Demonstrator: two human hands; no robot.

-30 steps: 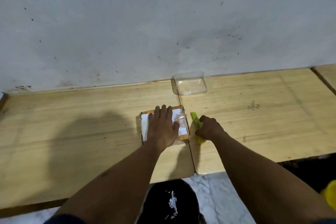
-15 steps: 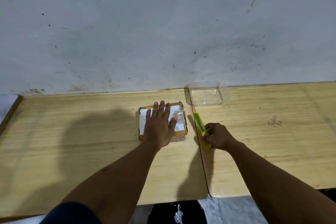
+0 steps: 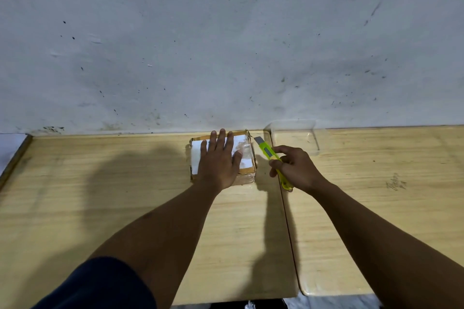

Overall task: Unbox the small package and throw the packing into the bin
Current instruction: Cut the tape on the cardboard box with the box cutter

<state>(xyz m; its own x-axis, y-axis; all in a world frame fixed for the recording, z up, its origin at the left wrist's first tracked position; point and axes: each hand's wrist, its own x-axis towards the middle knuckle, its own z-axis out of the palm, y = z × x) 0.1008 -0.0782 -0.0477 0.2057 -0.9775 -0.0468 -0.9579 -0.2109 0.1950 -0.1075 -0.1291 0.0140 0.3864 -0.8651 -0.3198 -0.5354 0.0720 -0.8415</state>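
Note:
A small cardboard package with a white label and clear tape lies on the wooden table near the wall. My left hand presses flat on top of it, fingers spread. Just right of the package, my right hand grips a yellow-green utility knife, held off the table. Its blade is extended and points toward the package's far right corner. No bin is in view.
A clear plastic tray stands against the grey wall, behind the right hand. A seam divides the left table from a second table on the right. The front edges are close to my body.
My right hand has lifted the knife off the table, and the blade now shows near the package's far right corner. The view has shifted, so the package sits farther away. My left hand stays on the package.

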